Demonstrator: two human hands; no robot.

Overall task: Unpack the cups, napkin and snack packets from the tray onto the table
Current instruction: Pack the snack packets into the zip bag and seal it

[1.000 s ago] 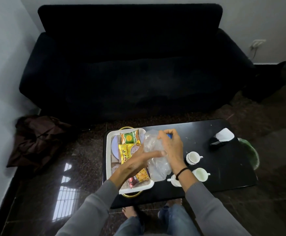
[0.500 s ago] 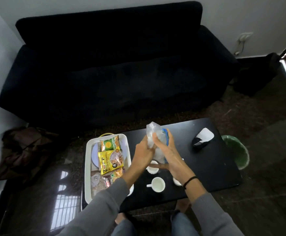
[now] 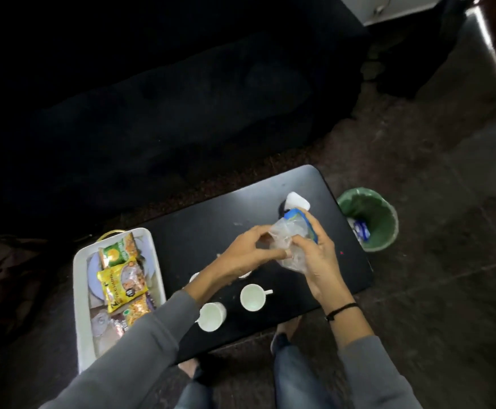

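Head view: nearest you, two white cups stand by the table's near edge. Your left hand and right hand pinch a clear plastic bag mid-table; snack packets fill the tray at its left end.

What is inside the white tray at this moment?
The white tray holds a green snack packet, a yellow snack packet, an orange one and clear wrapping. The left sleeve covers its near corner.

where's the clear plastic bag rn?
Held above the black table, right of centre, the clear plastic bag sits between the left hand and right hand.
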